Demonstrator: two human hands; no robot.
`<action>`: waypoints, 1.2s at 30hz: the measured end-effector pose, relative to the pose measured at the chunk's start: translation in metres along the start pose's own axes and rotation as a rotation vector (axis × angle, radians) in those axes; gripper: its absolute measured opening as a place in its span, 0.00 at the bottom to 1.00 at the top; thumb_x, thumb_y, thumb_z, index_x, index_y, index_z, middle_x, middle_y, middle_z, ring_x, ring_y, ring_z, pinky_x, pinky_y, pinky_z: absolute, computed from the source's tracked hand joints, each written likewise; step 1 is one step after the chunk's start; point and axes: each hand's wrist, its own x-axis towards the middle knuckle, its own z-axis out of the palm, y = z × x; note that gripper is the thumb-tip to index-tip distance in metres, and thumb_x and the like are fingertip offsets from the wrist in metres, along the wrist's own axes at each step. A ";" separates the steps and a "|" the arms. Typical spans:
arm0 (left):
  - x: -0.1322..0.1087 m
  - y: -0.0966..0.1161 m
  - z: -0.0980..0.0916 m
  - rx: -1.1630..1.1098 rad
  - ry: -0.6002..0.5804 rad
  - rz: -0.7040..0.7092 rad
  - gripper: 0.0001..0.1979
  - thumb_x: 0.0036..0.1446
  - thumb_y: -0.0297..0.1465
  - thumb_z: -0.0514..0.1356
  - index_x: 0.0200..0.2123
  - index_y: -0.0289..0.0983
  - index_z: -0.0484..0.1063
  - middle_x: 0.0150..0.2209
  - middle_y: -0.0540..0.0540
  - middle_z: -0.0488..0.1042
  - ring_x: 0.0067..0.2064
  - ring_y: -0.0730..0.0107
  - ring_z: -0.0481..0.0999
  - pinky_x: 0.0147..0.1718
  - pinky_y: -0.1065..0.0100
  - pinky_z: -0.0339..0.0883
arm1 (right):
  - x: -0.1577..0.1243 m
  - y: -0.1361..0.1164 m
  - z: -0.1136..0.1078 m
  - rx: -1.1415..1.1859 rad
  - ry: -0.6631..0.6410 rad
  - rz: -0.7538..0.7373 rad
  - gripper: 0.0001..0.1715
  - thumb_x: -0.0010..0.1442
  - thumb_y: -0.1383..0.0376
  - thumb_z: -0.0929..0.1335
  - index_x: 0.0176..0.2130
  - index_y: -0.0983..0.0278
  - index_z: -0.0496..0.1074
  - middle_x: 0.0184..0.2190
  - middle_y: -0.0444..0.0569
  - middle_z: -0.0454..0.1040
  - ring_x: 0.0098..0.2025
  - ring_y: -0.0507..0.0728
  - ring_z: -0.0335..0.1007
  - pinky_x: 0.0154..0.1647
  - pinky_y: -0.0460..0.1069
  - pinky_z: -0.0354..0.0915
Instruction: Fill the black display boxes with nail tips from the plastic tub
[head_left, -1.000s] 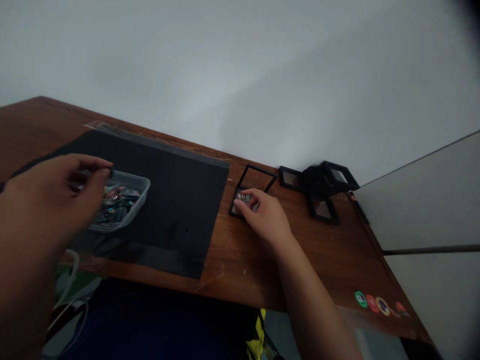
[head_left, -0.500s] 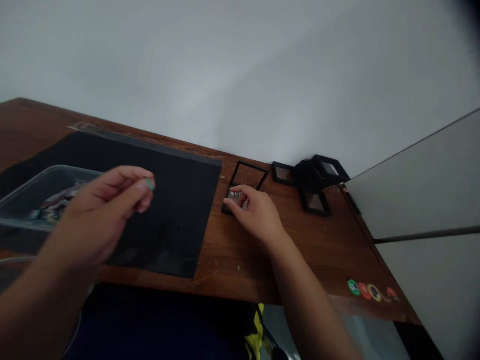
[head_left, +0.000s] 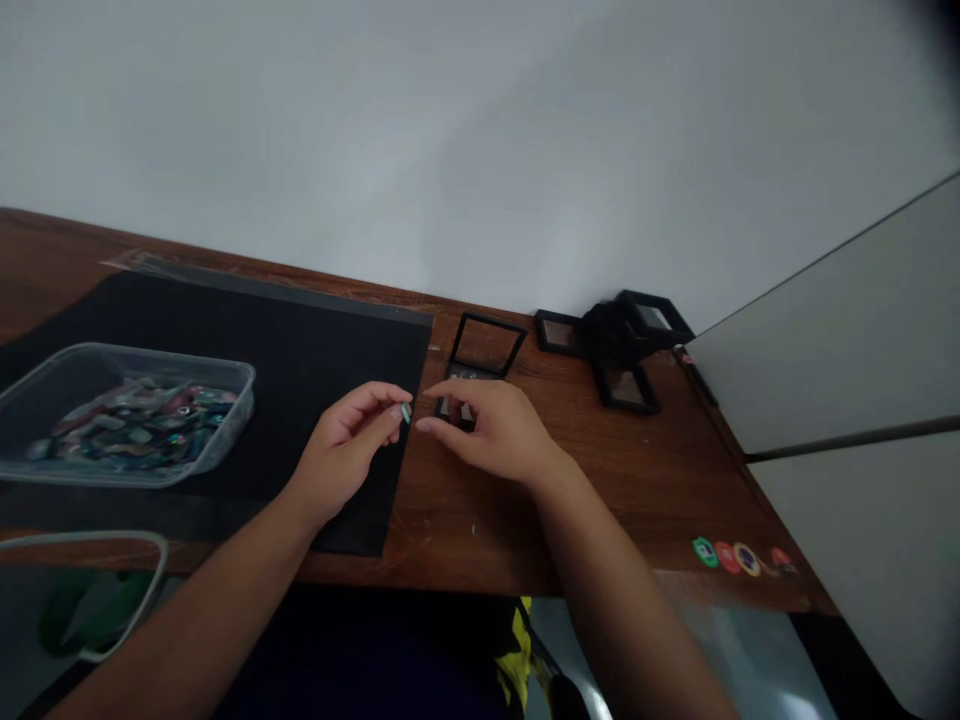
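Observation:
My left hand (head_left: 346,452) hovers over the right edge of the black mat (head_left: 247,370) and pinches a small green piece (head_left: 406,412) between thumb and fingertips. My right hand (head_left: 491,430) lies just to its right on the wooden table (head_left: 600,480), fingers stretched toward the green piece and partly covering a small open black frame case (head_left: 480,355). A clear plastic tub (head_left: 127,415) full of small colourful pieces sits on the mat at the left.
Several small black frame cases (head_left: 622,345) are clustered at the back right by the white wall. A grey panel (head_left: 847,340) stands at the right. Round coloured stickers (head_left: 739,556) mark the table's front right edge. A white cable loop (head_left: 97,590) hangs below left.
My left hand has left the tub and travelled right with the green piece to meet my right hand. My right hand lifted its fingers off the case toward the left.

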 end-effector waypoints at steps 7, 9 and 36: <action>0.000 -0.001 -0.001 0.010 0.022 -0.060 0.08 0.53 0.34 0.70 0.37 0.40 0.81 0.30 0.51 0.76 0.29 0.74 0.69 0.32 0.70 0.67 | -0.002 -0.003 -0.001 0.027 -0.018 -0.041 0.22 0.62 0.52 0.75 0.51 0.60 0.79 0.31 0.42 0.79 0.30 0.51 0.71 0.34 0.46 0.59; -0.001 -0.001 -0.001 0.024 0.004 -0.062 0.08 0.53 0.35 0.70 0.37 0.39 0.81 0.31 0.50 0.77 0.29 0.73 0.70 0.32 0.69 0.68 | -0.002 -0.004 0.000 0.037 -0.035 -0.059 0.23 0.61 0.52 0.76 0.52 0.59 0.78 0.31 0.41 0.79 0.31 0.51 0.72 0.35 0.46 0.59; -0.005 0.000 -0.002 -0.038 0.014 -0.117 0.09 0.49 0.33 0.72 0.36 0.41 0.86 0.32 0.47 0.83 0.31 0.70 0.76 0.34 0.68 0.73 | -0.002 0.001 0.008 0.083 -0.006 -0.150 0.18 0.65 0.58 0.73 0.54 0.54 0.80 0.36 0.43 0.83 0.34 0.51 0.75 0.39 0.46 0.64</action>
